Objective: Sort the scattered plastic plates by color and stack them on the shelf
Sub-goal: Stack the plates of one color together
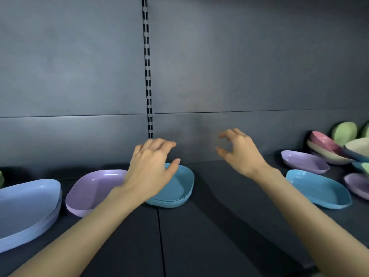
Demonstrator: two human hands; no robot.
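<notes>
My left grip hovers over the stack of teal plastic plates on the dark shelf, fingers relaxed, holding nothing. My right grip, right of that stack, hangs loosely curled and empty. A lilac plastic plate sits just left of the stack, a lone teal plate farther right.

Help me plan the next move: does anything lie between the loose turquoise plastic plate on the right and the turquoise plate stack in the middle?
Nothing visible does. Only dark shelf lies between the loose turquoise plastic plate and the turquoise plate stack; the empty right hand hovers above that gap.
</notes>
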